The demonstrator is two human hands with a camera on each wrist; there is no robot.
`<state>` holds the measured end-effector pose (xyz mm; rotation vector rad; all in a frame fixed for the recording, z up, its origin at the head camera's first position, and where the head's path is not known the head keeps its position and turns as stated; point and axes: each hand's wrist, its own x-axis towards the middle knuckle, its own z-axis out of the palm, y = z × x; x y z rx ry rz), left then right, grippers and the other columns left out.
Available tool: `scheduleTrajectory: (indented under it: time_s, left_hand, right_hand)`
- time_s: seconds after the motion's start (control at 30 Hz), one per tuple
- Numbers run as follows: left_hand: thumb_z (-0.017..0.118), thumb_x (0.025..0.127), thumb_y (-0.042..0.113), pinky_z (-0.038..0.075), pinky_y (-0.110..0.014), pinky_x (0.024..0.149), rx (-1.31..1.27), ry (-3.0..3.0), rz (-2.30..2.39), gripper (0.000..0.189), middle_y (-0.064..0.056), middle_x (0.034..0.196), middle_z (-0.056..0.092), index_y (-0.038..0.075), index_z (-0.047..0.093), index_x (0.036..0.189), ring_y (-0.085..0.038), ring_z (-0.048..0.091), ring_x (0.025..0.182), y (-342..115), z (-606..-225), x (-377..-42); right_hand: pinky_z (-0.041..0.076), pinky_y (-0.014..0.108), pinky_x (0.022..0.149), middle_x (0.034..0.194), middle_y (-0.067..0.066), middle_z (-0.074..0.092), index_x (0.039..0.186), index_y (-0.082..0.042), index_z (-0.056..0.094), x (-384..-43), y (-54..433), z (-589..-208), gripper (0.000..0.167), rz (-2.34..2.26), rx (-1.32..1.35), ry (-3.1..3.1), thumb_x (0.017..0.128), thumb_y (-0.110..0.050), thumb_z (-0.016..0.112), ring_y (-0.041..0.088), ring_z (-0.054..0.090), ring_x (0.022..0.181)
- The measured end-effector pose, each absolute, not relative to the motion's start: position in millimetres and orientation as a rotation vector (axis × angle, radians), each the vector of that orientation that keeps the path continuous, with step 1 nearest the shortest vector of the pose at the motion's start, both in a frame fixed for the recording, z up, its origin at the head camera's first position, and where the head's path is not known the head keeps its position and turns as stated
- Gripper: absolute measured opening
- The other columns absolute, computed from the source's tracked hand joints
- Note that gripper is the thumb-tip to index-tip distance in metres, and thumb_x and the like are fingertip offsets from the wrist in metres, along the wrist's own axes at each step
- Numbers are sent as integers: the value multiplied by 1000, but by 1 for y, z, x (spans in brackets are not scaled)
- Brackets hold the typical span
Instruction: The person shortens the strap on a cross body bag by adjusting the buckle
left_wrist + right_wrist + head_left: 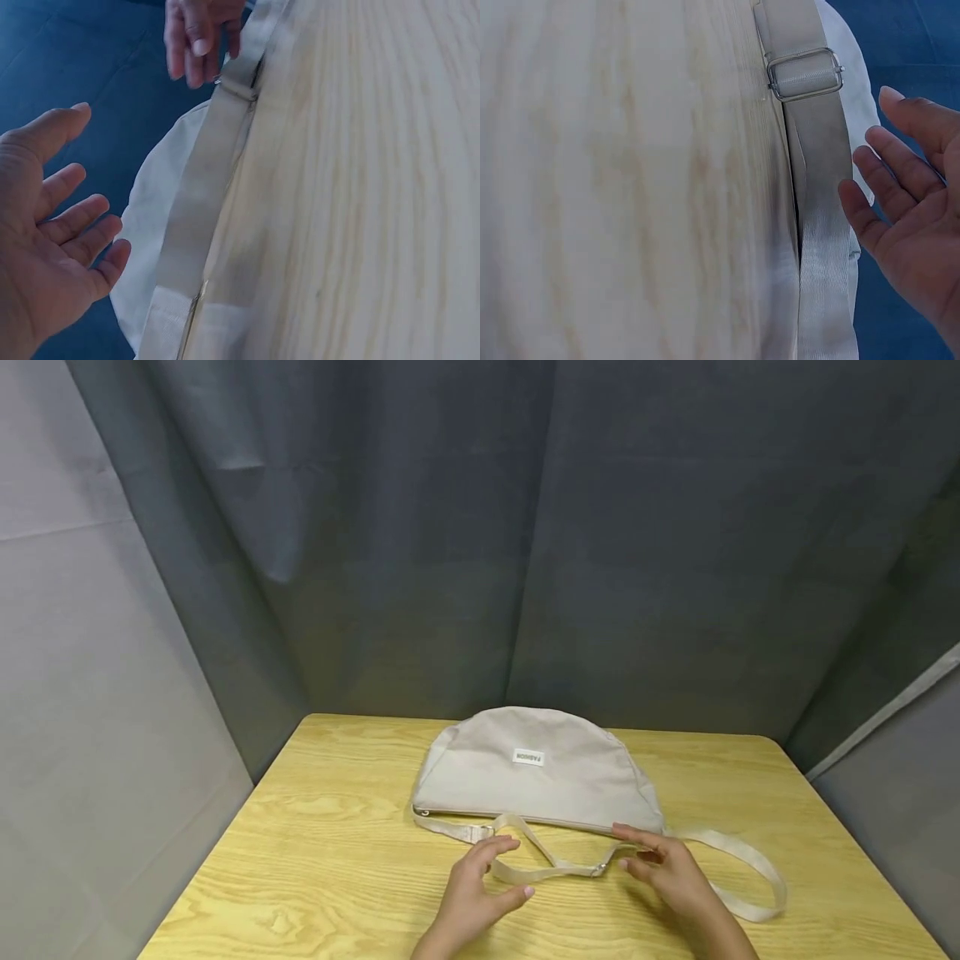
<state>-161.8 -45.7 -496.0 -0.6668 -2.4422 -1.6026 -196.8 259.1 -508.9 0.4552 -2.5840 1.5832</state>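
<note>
A light beige bag [472,781] with a rounded top and a white label [528,757] lies on the wooden table, its zipper edge toward me. Its strap [742,850] loops out along the near side and off to the right. A metal slider buckle [806,75] shows on the strap in the right wrist view. My left hand [472,893] is over the near side of the strap, fingers spread and holding nothing. Beside the bag's lower right edge, my right hand [671,868] hovers by the strap with loosely bent fingers, also without a grip.
The wooden table [300,860] has rounded far corners. Dark grey curtain [420,543] hangs right behind it, with a pale cloth panel [97,693] at the left and another [900,793] at the right.
</note>
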Motion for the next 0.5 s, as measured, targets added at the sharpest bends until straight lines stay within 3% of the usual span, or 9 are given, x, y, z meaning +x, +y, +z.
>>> scheduleTrajectory:
  time_s: [0.07,0.3,0.5]
  left_hand:
    - [74,78,33,45,-47,86,-700,-2444,-1611,51,0,125,54,16,57,123,-22,48,114,-40,-498,-164]
    - [74,79,31,44,-43,89,-807,-2466,-1665,47,4,127,52,19,58,122,-19,47,117,-20,-509,-175]
    - [72,81,31,42,-42,92,-840,-2551,-1645,45,5,132,48,22,58,122,-20,43,120,-3,-517,-186]
  right_hand:
    - [49,35,82,127,12,55,117,-3,63,-199,259,-509,38,1585,475,-2596,80,-5,71,6,48,111]
    - [48,27,81,127,17,54,117,-1,62,-206,258,-509,38,1669,458,-2645,80,-1,69,36,47,116]
    - [49,37,82,119,18,58,115,-1,63,-212,258,-508,35,1613,411,-2709,80,-2,70,37,53,106]
